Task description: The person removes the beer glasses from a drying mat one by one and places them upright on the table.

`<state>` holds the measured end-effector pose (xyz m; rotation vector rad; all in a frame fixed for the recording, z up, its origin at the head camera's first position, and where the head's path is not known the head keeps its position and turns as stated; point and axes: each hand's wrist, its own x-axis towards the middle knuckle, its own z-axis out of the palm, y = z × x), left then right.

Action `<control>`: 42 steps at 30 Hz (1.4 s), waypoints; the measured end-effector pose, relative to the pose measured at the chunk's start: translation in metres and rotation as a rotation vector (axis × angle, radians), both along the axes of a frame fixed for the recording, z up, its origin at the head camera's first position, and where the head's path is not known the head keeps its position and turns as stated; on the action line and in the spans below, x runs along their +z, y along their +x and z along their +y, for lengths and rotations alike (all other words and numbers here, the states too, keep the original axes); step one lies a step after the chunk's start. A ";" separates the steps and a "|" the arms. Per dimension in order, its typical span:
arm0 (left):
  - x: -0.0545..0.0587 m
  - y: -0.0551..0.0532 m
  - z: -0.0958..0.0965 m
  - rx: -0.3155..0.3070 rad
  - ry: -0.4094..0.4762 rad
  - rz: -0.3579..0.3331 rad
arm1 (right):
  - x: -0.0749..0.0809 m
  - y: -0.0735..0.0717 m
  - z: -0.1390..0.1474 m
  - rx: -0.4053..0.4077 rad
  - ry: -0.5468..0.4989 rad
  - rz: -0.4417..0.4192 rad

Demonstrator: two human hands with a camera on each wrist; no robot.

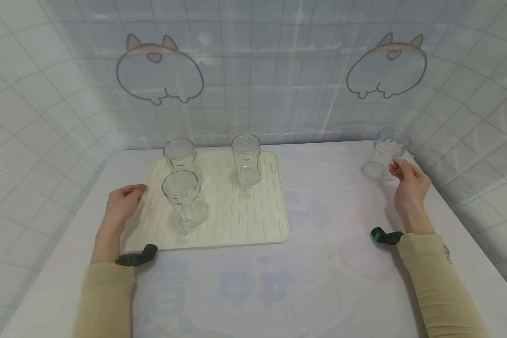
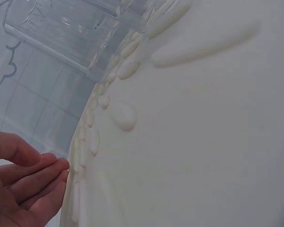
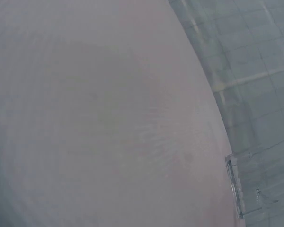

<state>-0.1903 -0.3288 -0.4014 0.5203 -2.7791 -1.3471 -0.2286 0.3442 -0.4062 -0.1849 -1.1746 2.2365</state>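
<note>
At the right side of the table my right hand (image 1: 411,185) pinches the handle of a clear glass mug (image 1: 386,152). The right wrist view catches the base of this mug (image 3: 235,189) at its lower right, with only a sliver of the hand. My left hand (image 1: 126,204) is beside the left edge of a cream ribbed mat (image 1: 253,220), fingers loosely bent. In the left wrist view, fingertips (image 2: 61,164) of that hand are right at the rim of the mat. Three clear glass mugs stand upright on it: a front one (image 1: 186,199), a rear left one (image 1: 181,157) and a right one (image 1: 247,159).
The white table (image 1: 312,281) carries faint printed figures. Behind it hangs a tiled-pattern backdrop (image 1: 274,84) with two cartoon animal outlines, and its sides fold round the left and right. A dark wrist camera (image 1: 137,256) sits on the left arm, another (image 1: 386,235) on the right.
</note>
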 end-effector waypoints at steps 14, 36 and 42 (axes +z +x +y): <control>-0.004 -0.001 -0.001 -0.007 0.017 0.008 | -0.007 -0.003 0.008 -0.028 -0.036 -0.012; 0.000 -0.001 0.001 0.026 0.003 0.004 | -0.011 -0.003 0.003 -0.104 0.039 -0.098; -0.001 -0.001 0.001 0.019 0.008 0.011 | -0.013 -0.003 0.005 -0.119 0.060 -0.099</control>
